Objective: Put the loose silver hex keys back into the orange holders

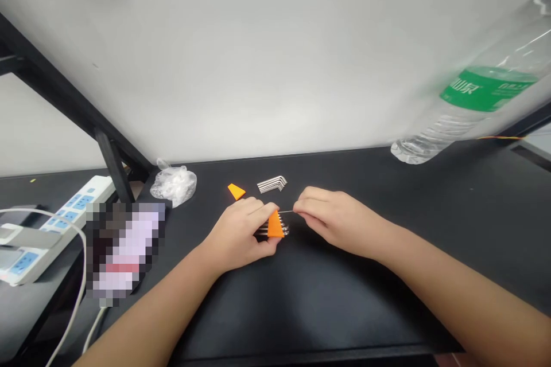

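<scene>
Between the thumb and fingers of my left hand [247,229] is an orange hex key holder [275,226], with several silver hex keys [286,230] sticking out of it. My right hand [329,215] pinches the end of a thin hex key [286,211], whose other end meets the top of the holder. Whether that key sits inside its slot I cannot tell. Behind my left hand lies a second orange holder [236,191] on the black table. Beside it, a row of loose L-shaped hex keys [272,184] rests flat.
A crumpled clear plastic bag [174,184] lies at the back left, near a blurred-out phone [127,249] with a white cable [81,275]. Further left is a white power strip [64,229]. A large green-labelled bottle [486,89] stands at the back right against the pale wall [275,69].
</scene>
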`<state>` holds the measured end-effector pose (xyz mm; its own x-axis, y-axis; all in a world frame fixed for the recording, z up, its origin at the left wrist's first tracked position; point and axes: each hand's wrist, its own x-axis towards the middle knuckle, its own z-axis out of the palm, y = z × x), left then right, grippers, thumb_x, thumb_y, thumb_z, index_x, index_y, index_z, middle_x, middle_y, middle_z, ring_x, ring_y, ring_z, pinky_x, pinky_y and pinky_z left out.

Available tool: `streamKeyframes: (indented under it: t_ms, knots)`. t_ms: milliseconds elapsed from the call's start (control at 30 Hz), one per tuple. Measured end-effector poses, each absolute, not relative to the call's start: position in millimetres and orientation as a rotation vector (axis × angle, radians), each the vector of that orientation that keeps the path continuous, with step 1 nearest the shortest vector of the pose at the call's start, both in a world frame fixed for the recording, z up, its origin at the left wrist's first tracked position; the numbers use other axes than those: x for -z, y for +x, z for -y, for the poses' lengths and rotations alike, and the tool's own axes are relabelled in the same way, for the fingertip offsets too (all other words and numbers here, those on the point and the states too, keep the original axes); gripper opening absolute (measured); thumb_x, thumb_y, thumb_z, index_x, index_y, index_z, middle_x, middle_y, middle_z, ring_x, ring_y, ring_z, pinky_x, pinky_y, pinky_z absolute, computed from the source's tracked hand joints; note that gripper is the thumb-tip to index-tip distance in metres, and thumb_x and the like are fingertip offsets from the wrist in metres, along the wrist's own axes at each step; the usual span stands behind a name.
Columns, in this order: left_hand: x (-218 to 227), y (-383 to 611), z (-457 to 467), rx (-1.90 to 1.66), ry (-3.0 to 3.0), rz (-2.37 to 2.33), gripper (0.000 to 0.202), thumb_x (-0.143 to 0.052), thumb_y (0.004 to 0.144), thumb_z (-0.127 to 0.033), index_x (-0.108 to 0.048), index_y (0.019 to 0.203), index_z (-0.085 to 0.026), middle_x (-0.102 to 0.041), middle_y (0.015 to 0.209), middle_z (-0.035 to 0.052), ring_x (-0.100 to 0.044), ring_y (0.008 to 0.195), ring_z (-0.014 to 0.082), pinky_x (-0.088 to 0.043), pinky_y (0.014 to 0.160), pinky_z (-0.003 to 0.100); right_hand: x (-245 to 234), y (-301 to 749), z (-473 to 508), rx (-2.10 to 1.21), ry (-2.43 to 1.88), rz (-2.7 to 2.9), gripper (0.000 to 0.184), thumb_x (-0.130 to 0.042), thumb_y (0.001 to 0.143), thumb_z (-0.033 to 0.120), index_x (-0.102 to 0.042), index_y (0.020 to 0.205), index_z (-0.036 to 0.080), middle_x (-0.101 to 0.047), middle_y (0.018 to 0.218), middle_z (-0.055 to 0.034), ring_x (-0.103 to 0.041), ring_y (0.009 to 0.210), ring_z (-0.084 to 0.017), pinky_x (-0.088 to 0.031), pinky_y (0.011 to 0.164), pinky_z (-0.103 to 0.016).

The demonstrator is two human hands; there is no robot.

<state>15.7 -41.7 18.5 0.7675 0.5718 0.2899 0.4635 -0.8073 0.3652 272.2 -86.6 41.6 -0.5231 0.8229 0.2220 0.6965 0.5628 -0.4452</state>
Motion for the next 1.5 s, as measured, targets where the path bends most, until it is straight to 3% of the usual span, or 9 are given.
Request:
streamKeyframes:
  t_ms: [367, 500, 600, 767, 1000, 1133, 1300, 1400, 1500]
  knots:
    - [-25.9, 19.1, 43.5, -0.511, 2.635, -0.766, 0.024, -0.064, 0.082, -0.023, -0.061, 0.105, -0.021, -0.055, 0.081, 0.0016, -0.050, 0.075, 0.0170, -0.042, 0.067, 0.030, -52.4, 267.3, 102.8, -0.381, -1.271, 2.484, 0.029, -0.044, 0.097, 0.009, -0.069, 0.106, 0.022, -0.065, 0.099, -0.0075, -0.054, 0.069, -0.015, -0.041, 0.063, -0.029]
    - [-28.2, 22.6, 47.1, -0.523, 2.615, -0.648, 0.021, -0.065, 0.084, -0.023, -0.061, 0.105, -0.022, -0.058, 0.082, 0.0021, -0.053, 0.080, 0.0186, -0.044, 0.075, 0.033, -51.9, 262.6, 99.3, -0.692, -1.125, 2.314, 0.024, -0.047, 0.101, 0.017, -0.070, 0.103, 0.024, -0.068, 0.097, -0.0056, -0.061, 0.080, -0.017, -0.048, 0.074, -0.030]
    - [-30.6, 25.7, 51.8, -0.526, 2.609, -0.556, 0.017, -0.065, 0.086, -0.025, -0.062, 0.102, -0.022, -0.061, 0.085, 0.0034, -0.056, 0.090, 0.0216, -0.046, 0.086, 0.038, -41.6, 257.8, 93.4, -1.046, -1.148, 2.000, 0.010, -0.061, 0.097, 0.030, -0.066, 0.093, 0.023, -0.066, 0.085, -0.0019, -0.060, 0.073, -0.015, -0.048, 0.068, -0.028]
    - [-33.2, 24.4, 53.6, -0.470, 2.605, -0.542, 0.020, -0.068, 0.084, -0.031, -0.065, 0.101, -0.021, -0.061, 0.082, 0.0036, -0.055, 0.085, 0.0211, -0.045, 0.082, 0.038, -20.8, 254.8, 79.5, -1.497, -1.230, 1.706, 0.032, -0.075, 0.087, 0.049, -0.059, 0.092, 0.022, -0.060, 0.071, 0.0031, -0.054, 0.061, -0.013, -0.041, 0.055, -0.025]
    - [-30.0, 20.1, 47.6, -0.261, 2.600, -0.721, 0.026, -0.076, 0.077, -0.042, -0.061, 0.080, -0.021, -0.052, 0.069, -0.0003, -0.049, 0.072, 0.0179, -0.042, 0.073, 0.034, -4.5, 263.1, 62.1, -0.777, -1.338, 2.025, 0.020, -0.063, 0.095, 0.034, -0.069, 0.084, 0.020, -0.067, 0.082, -0.0017, -0.059, 0.074, -0.015, -0.045, 0.070, -0.030]
    - [-27.4, 17.8, 47.6, -0.303, 2.630, -0.733, 0.025, -0.078, 0.076, -0.037, -0.069, 0.096, -0.023, -0.057, 0.078, 0.0011, -0.053, 0.079, 0.0198, -0.044, 0.081, 0.036, 5.0, 267.9, 45.9, -0.704, -1.405, 1.907, 0.013, -0.061, 0.094, 0.029, -0.071, 0.096, 0.021, -0.068, 0.092, -0.0031, -0.062, 0.077, -0.016, -0.049, 0.073, -0.030]
    - [-23.4, 10.7, 43.0, -0.408, 2.588, -0.758, 0.054, -0.082, 0.074, -0.050, -0.069, 0.119, -0.024, -0.063, 0.100, 0.0060, -0.060, 0.092, 0.0233, -0.049, 0.085, 0.038, 5.4, 271.2, 6.0, -0.489, -1.417, 1.996, 0.016, -0.061, 0.091, 0.022, -0.074, 0.100, 0.019, -0.066, 0.104, -0.0067, -0.061, 0.079, -0.015, -0.050, 0.080, -0.032]
    - [-17.8, 2.3, 30.1, -0.550, 2.506, -0.978, 0.034, -0.063, 0.093, -0.043, -0.067, 0.120, -0.023, -0.066, 0.102, 0.0058, -0.062, 0.091, 0.0206, -0.051, 0.082, 0.035, 8.7, 269.8, -15.1, -0.507, -1.361, 2.104, 0.019, -0.062, 0.091, 0.019, -0.077, 0.103, 0.019, -0.067, 0.105, -0.0072, -0.063, 0.088, -0.017, -0.050, 0.086, -0.032]
    - [-11.2, -9.0, 10.1, -0.613, 2.480, -1.461, 0.034, -0.057, 0.096, -0.043, -0.065, 0.120, -0.020, -0.065, 0.112, 0.0095, -0.063, 0.102, 0.0249, -0.051, 0.086, 0.038, 15.9, 268.3, -24.8, -0.572, -1.361, 2.128, 0.020, -0.062, 0.091, 0.020, -0.078, 0.103, 0.020, -0.067, 0.104, -0.0062, -0.063, 0.088, -0.017, -0.049, 0.084, -0.031]
